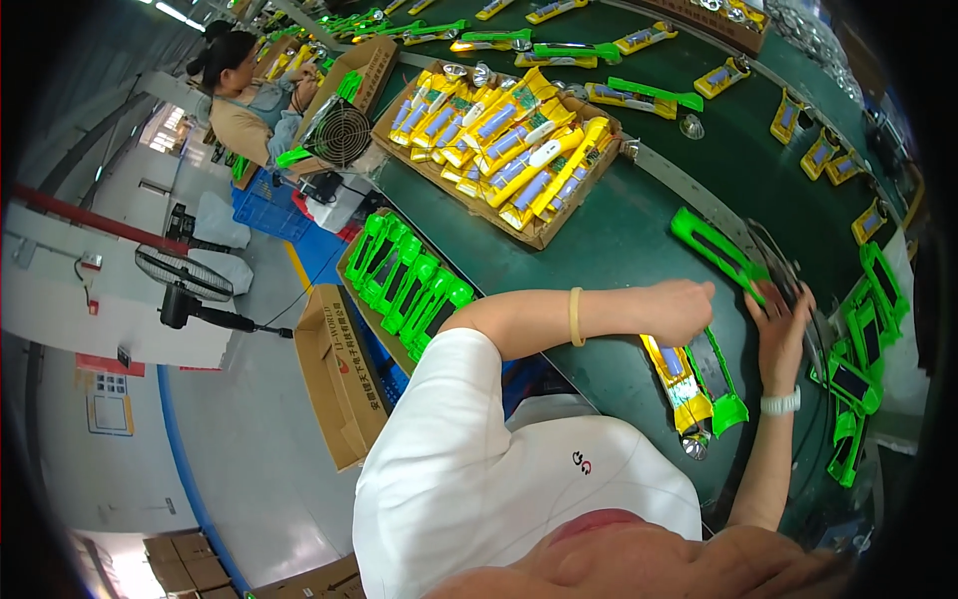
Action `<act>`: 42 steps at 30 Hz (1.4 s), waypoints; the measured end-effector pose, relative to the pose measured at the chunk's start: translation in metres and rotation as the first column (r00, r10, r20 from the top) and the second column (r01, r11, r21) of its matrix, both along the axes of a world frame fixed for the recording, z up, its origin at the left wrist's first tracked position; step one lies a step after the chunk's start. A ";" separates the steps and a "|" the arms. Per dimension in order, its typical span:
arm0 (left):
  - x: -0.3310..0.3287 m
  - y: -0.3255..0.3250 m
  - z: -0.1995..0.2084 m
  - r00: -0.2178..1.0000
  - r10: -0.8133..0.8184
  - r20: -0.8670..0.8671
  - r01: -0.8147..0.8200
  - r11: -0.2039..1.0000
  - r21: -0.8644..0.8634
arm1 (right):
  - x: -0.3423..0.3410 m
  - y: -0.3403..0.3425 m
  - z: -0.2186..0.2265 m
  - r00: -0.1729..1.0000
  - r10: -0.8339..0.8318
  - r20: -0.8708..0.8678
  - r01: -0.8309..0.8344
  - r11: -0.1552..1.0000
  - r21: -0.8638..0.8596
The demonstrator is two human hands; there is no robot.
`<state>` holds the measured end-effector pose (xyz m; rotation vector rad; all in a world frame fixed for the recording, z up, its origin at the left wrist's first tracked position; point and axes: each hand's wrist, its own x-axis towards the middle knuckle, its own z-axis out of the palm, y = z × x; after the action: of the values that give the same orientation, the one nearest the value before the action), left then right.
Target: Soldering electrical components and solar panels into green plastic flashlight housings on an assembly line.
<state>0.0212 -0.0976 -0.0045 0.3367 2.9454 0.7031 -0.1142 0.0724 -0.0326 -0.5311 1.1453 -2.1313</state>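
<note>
Closed fingers of my left hand (674, 311) hover over the top ends of a yellow casing (673, 369) and a green casing half (718, 377); what they pinch is hidden. The yellow casing holds a purple-blue cylindrical cell and a small circuit board, with a shiny round reflector (696, 446) at its lower end. Beside it lies the green half, hollow side up. Another long green casing (711, 245) slants toward my right hand (781, 329), whose fingers grip its lower end.
Ahead stands a carton (544, 232) of yellow casings; left of my arm, another box holds green casings (407, 285). Green parts (853, 384) pile up at right beside dark cables (788, 265). Yellow units line the green belt (649, 75). A co-worker (244, 100) sits far left.
</note>
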 end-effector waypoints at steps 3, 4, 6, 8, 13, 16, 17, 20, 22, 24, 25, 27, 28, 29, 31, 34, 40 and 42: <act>-0.003 0.001 0.003 1.000 -0.019 0.013 0.019 1.000 0.000 | 0.014 0.071 -0.003 0.982 -0.182 -0.051 0.184 0.982 0.052; -0.003 0.001 0.002 1.000 -0.016 0.025 0.015 1.000 0.004 | 0.028 0.090 -0.001 0.955 -0.272 -0.117 0.285 0.952 0.112; -0.006 0.002 0.008 0.998 -0.019 0.052 0.019 1.000 0.004 | 0.050 0.130 -0.002 0.929 -0.352 -0.117 0.364 0.925 0.109; 0.000 0.001 0.009 0.996 0.005 0.091 -0.006 1.000 0.006 | 0.068 0.154 -0.006 0.898 -0.430 -0.097 0.440 0.883 0.162; -0.003 0.005 0.011 0.995 -0.037 0.093 0.042 0.998 -0.052 | 0.093 0.163 -0.015 0.849 -0.491 -0.196 0.522 0.838 0.158; -0.011 -0.001 0.029 0.994 -0.112 0.004 0.112 0.993 0.029 | 0.095 0.165 -0.009 0.827 -0.520 -0.212 0.559 0.797 0.228; -0.015 -0.005 0.030 0.979 -0.125 -0.164 0.145 0.983 0.114 | 0.095 0.168 -0.008 0.825 -0.529 -0.198 0.564 0.782 0.263; -0.014 0.007 0.026 0.961 -0.135 -0.242 0.148 0.988 0.039 | 0.091 0.163 -0.010 0.826 -0.528 -0.198 0.563 0.790 0.242; -0.014 0.012 0.005 0.915 -0.227 -0.334 0.206 0.974 -0.097 | 0.089 0.162 -0.012 0.836 -0.514 -0.193 0.548 0.805 0.226; -0.011 0.012 0.009 0.827 -0.357 -0.435 0.255 0.927 -0.275 | 0.089 0.163 -0.015 0.832 -0.515 -0.206 0.552 0.808 0.209; -0.004 0.011 0.009 0.762 -0.327 -0.558 0.239 0.944 -0.228 | 0.088 0.166 -0.018 0.830 -0.517 -0.208 0.554 0.806 0.208; 0.016 0.008 0.028 0.720 -0.288 -0.632 0.324 0.944 -0.062 | 0.088 0.174 -0.022 0.824 -0.540 -0.171 0.566 0.789 0.238; 0.027 0.005 0.027 0.792 -0.277 -0.544 0.395 0.912 0.111 | 0.092 0.173 -0.017 0.809 -0.559 -0.181 0.587 0.772 0.244; 0.033 0.003 0.027 0.841 -0.319 -0.436 0.416 0.897 0.147 | 0.097 0.169 -0.006 0.808 -0.550 -0.212 0.589 0.741 0.323; 0.047 0.005 0.010 0.912 -0.330 -0.244 0.389 0.886 0.252 | 0.101 0.154 0.005 0.752 -0.636 -0.172 0.641 0.646 0.415; 0.057 -0.005 0.003 0.913 -0.253 -0.319 0.341 0.905 0.256 | 0.088 0.149 -0.006 0.881 -0.455 -0.133 0.474 0.854 0.215; -0.059 -0.058 0.023 0.931 0.147 -0.334 -0.014 0.929 0.370 | 0.090 0.139 -0.002 0.855 -0.501 -0.131 0.517 0.842 0.155; -0.124 -0.077 0.010 0.915 0.195 -0.354 -0.106 0.961 0.257 | 0.090 0.132 -0.002 0.866 -0.482 -0.135 0.499 0.854 0.149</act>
<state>-0.1023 -0.1747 0.0055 0.2896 3.2816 1.1280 -0.0244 0.2043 -0.0347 -0.2711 1.6522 -2.4084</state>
